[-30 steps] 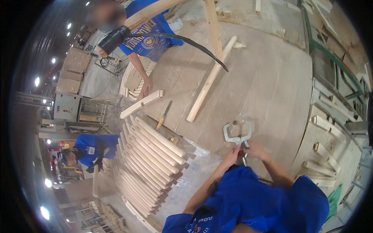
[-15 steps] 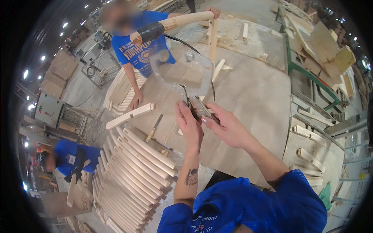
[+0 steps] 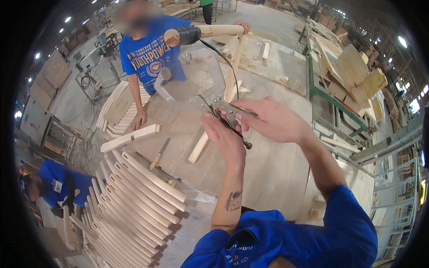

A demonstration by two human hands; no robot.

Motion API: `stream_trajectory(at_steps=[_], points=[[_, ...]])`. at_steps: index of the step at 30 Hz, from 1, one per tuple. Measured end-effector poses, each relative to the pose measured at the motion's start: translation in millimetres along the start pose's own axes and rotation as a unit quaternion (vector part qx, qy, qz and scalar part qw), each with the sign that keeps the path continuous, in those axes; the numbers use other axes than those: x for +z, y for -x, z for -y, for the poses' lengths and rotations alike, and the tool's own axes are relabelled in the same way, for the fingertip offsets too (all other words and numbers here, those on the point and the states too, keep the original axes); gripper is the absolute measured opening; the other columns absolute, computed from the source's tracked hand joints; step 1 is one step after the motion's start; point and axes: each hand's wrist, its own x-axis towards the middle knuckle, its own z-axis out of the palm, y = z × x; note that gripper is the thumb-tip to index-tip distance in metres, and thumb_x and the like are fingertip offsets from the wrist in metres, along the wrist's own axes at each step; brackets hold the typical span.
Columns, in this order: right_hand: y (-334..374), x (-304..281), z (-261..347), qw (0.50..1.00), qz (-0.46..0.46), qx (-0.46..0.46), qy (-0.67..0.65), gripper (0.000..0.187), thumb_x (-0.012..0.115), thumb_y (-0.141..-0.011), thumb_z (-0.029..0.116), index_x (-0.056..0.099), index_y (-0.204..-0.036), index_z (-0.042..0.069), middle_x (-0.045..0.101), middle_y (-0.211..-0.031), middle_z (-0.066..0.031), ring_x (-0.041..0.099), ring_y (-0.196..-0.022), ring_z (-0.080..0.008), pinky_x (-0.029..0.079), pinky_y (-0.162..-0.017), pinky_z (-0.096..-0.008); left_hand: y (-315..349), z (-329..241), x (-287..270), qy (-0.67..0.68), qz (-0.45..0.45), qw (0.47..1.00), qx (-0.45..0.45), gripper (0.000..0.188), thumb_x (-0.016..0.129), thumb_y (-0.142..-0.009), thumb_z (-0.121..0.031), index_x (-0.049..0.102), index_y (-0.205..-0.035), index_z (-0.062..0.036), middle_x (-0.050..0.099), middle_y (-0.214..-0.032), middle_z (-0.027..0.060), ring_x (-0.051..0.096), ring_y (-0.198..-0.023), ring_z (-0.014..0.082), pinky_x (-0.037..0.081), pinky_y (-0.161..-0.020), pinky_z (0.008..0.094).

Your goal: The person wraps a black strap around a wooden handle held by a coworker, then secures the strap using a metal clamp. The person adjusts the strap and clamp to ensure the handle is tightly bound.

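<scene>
In front of my chest, over the table, I hold a large silver locking C-clamp (image 3: 222, 105). Its wide C-shaped jaws point up and away from me, smeared by motion. My left hand (image 3: 228, 140) is closed around the clamp's dark lower handle, whose screw end sticks out by the palm. My right hand (image 3: 279, 120) grips the upper metal handle, thumb underneath. The two handles stand apart. Beyond the jaws, a co-worker's hand holds a pale curved wooden frame (image 3: 221, 31) with a black-wrapped section.
A wooden table (image 3: 268, 165) spreads beneath my hands. Several slatted wooden pieces (image 3: 138, 201) lie at the lower left, near a wood-handled chisel (image 3: 155, 161) and a notched wooden bar (image 3: 129, 138). Two co-workers stand at the left. A green-framed rack (image 3: 330, 107) holds boards at the right.
The clamp's handles are spread wider, and its jaws have tilted left. My right hand has shifted up and right along its handle. My view has turned somewhat.
</scene>
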Motion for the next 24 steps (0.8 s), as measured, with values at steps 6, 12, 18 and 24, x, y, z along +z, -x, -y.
stream_trajectory(at_steps=[6, 12, 18, 24], points=[[-2, -28, -19, 0.996, 0.077, -0.033, 0.043, 0.034, 0.054, -0.104, 0.028, 0.061, -0.128, 0.006, 0.074, -0.088, -0.0152, 0.070, -0.084, -0.0370, 0.054, -0.074, -0.0437, 31, -4, 4, -0.079, -0.077, 0.994, -0.020, 0.031, 0.037, -0.113, -0.039, 0.044, -0.110, -0.0088, 0.050, -0.075, 0.0005, 0.046, -0.054, 0.0070, 0.035, -0.044, 0.0227], [13, 68, -73, 0.983, 0.059, -0.054, -0.167, 0.035, 0.053, -0.106, 0.034, 0.059, -0.125, 0.005, 0.070, -0.089, -0.0202, 0.068, -0.082, -0.0400, 0.051, -0.072, -0.0470, 47, -17, -40, -0.332, -0.049, 0.931, 0.145, 0.021, 0.052, -0.107, -0.016, 0.045, -0.120, -0.0007, 0.059, -0.088, 0.0041, 0.053, -0.069, 0.0068, 0.043, -0.057, 0.0230], [12, 149, -80, 0.873, -0.010, -0.095, -0.479, 0.030, 0.053, -0.106, 0.027, 0.058, -0.129, 0.008, 0.068, -0.090, -0.0197, 0.067, -0.081, -0.0349, 0.052, -0.075, -0.0421, 68, -52, -13, -0.600, 0.011, 0.778, 0.183, 0.032, 0.055, -0.105, -0.011, 0.048, -0.133, 0.0041, 0.064, -0.108, 0.0098, 0.061, -0.088, 0.0097, 0.049, -0.070, 0.0241], [-18, 163, -24, 0.707, -0.031, -0.182, -0.682, 0.025, 0.044, -0.112, 0.029, 0.057, -0.116, 0.007, 0.049, -0.081, 0.0018, 0.043, -0.069, -0.0071, 0.039, -0.061, -0.0256, 60, -111, 20, -0.757, 0.087, 0.609, 0.218, 0.041, 0.057, -0.103, -0.011, 0.050, -0.141, 0.0040, 0.065, -0.120, 0.0182, 0.064, -0.095, 0.0186, 0.053, -0.079, 0.0315]])
